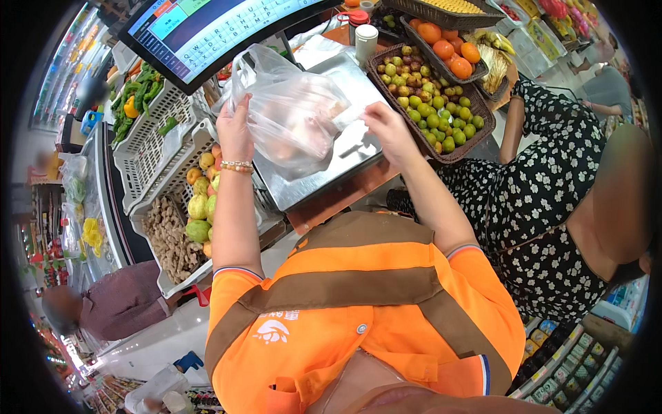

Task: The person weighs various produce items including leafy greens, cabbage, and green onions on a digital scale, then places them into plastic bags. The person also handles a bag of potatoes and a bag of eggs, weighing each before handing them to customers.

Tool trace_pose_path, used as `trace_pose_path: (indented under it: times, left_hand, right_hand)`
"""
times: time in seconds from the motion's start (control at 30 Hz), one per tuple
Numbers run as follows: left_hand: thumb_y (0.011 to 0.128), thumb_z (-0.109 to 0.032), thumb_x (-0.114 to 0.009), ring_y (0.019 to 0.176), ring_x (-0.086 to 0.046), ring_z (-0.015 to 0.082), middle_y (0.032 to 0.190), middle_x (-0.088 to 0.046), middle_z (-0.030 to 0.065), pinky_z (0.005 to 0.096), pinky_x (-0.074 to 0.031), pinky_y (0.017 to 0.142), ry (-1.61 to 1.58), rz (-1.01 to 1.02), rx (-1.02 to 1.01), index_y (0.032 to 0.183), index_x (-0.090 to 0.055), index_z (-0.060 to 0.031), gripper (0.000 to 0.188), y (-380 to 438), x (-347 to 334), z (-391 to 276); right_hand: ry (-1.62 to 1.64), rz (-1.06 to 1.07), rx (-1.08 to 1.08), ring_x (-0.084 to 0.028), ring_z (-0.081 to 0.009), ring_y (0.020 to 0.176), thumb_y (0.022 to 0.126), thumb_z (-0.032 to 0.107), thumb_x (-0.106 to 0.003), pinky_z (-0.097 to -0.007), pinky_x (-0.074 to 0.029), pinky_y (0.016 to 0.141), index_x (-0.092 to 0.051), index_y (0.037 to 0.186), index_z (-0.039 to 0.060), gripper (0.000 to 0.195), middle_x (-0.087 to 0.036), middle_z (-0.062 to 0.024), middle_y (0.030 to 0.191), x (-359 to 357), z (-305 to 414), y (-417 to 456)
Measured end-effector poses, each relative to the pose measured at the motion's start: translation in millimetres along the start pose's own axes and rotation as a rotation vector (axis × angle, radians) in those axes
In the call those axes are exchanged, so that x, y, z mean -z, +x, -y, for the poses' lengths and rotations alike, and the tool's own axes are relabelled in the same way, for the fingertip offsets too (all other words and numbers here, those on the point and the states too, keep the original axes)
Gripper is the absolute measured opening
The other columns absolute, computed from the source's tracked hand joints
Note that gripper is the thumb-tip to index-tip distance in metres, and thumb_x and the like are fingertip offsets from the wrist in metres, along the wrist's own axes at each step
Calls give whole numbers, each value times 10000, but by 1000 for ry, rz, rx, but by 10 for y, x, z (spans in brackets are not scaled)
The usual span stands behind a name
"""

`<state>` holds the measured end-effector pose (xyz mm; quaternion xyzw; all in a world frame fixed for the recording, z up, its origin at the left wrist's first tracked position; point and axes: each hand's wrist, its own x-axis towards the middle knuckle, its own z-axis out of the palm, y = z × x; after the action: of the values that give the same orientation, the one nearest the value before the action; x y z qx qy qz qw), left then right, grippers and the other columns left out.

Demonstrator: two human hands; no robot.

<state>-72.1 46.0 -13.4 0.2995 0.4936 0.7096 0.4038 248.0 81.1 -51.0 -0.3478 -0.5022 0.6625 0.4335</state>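
Note:
My left hand (236,132), with beaded bracelets at the wrist, grips the gathered side of a clear plastic bag (289,111) near its handles. Pale pinkish contents, perhaps raw meat, show blurrily through the film. The bag sits over the stainless steel weighing plate (289,189) of a counter scale. Above the plate's right side is my right hand (390,132), its fingertips drawn together beside a small whitish patch (344,118) at the bag's edge. Whether those fingers pinch this patch is unclear.
A touchscreen monitor (217,39) stands behind the scale. Right are a wicker basket of green fruit (489,116) and orange fruit (444,49); left, a plastic crate with ginger (170,233). A person in a floral dress (538,207) stands close on the right.

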Motion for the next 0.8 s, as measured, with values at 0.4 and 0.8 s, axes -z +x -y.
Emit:
trace_pose_path:
  times: [0.4, 0.8]
  left_hand:
    - [995, -116, -666, 759, -571, 45, 1013, -722, -4, 232, -451, 656, 114, -7, -115, 1146, -700, -15, 184, -51, -40, -6]
    - [978, -188, -707, 628, -340, 22, 710, -466, -93, 255, -307, 553, 510, -12, -279, 879, -708, -34, 183, 193, -137, -333]
  right_hand:
    - [-1148, -162, 378, -522, -337, 1107, 851, 604, -694, -490, -364, 921, -598, 1108, 77, 594, -585, -137, 1097, -513, -318, 532]
    - [-1123, -85, 440, -628, -372, 1053, 899, 342, -739, -457, -505, 883, -644, 1077, 6, 392, -642, -196, 1109, -396, 374, 1306]
